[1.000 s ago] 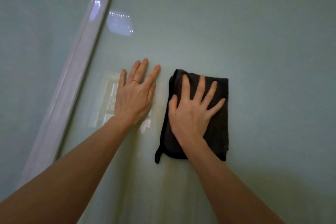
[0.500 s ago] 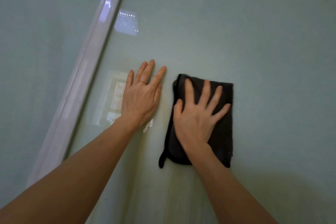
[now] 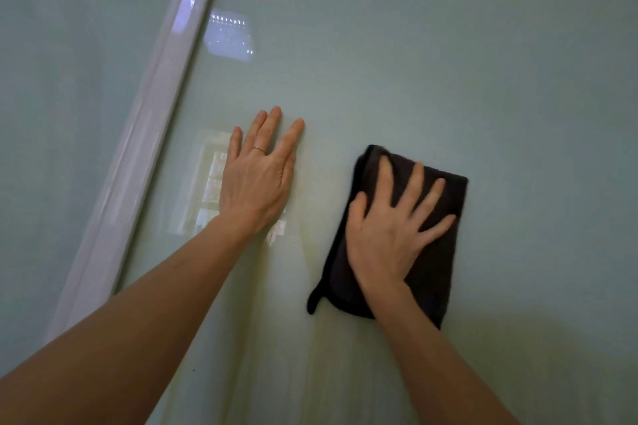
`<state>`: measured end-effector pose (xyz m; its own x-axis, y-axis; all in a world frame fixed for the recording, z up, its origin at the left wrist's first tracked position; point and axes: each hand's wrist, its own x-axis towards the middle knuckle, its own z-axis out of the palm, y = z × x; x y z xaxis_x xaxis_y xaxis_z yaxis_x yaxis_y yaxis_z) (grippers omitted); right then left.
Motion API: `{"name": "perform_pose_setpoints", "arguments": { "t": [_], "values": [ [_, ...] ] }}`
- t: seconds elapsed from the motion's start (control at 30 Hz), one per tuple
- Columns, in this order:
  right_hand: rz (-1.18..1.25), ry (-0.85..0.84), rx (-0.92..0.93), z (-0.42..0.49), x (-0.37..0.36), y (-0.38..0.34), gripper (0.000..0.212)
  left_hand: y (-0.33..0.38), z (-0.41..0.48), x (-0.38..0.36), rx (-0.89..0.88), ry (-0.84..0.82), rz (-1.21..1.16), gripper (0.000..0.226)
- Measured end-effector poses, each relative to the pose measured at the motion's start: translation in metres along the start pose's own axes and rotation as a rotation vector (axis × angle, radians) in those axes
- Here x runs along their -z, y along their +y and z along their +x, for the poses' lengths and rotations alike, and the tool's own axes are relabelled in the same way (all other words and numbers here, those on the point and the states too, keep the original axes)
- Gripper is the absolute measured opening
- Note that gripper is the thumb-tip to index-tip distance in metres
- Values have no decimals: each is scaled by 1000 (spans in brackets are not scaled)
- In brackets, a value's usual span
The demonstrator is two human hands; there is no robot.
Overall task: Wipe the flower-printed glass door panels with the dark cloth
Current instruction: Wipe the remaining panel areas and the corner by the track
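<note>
Leftmost, a pale green left glass panel (image 3: 51, 97) fills the edge of the view, plain and dim. Next to it a white frame strip (image 3: 138, 169) runs on a slant from the lower left up to the top. It divides that pane from the main glass panel (image 3: 448, 45), which takes up the rest of the picture.

Just right of the strip, high up, a bluish reflection (image 3: 228, 36) glints on the glass. Lower down a paler window-like reflection (image 3: 210, 183) shows, partly covered by the left hand (image 3: 257, 186). That hand lies flat on the main glass panel, palm down, its fingers straight and close together, pointing upward and holding nothing. A thin ring (image 3: 258, 149) sits on one finger. The bare left forearm reaches in from the lower left corner.

A gap of bare glass separates this hand from the dark cloth (image 3: 438, 269). The cloth is folded into a rough rectangle and lies against the main glass panel right of centre, with a small corner hanging at its lower left. The right hand (image 3: 386, 238) presses on the cloth, palm flat, fingers straight and spread wide across the fabric, thumb out to the left. It does not curl around the cloth. Its fingers look slightly blurred. The right forearm enters from the bottom edge.
</note>
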<state>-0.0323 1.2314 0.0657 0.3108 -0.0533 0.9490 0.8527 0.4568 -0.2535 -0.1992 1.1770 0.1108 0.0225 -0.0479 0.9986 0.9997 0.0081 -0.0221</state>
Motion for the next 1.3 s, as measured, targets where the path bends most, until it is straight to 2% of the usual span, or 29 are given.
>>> {"name": "perform_pose_setpoints", "arguments": {
  "t": [0.13,0.23,0.3,0.43,0.5,0.57,0.7,0.77,0.83,0.93,1.0,1.17,1.3],
  "values": [
    [23,-97,370,-46,10,-24,59,-1,1,2,-19,-10,-9,54],
    [67,-98,519,-40,13,1,58,-4,-6,2,-11,-13,6,50],
    [53,-57,448,-21,10,24,58,-6,-10,2,0,-16,3,49],
    [13,-8,33,16,3,42,57,-11,-18,7,6,-58,16,53],
    [22,-26,-16,18,-2,24,57,-19,-23,12,12,-63,30,54],
    [17,-8,86,8,-2,-1,55,-28,-31,15,11,-59,40,54],
    [66,-79,486,-27,2,-35,54,-40,-42,18,6,-39,55,54],
    [115,-97,580,-22,3,-34,54,-40,-44,19,-1,-41,61,54],
    [112,-76,532,-9,1,-31,53,-42,-45,20,-11,-34,70,54],
    [89,-42,272,13,-9,-43,55,-52,-55,25,21,-27,94,55],
    [95,-45,198,13,-11,-64,55,-62,-65,29,55,-26,106,56],
    [135,-106,553,-27,-11,-106,54,-76,-73,33,28,31,170,56],
    [152,-105,556,-11,-15,-110,55,-85,-79,34,-14,63,236,55]
  ]
}}
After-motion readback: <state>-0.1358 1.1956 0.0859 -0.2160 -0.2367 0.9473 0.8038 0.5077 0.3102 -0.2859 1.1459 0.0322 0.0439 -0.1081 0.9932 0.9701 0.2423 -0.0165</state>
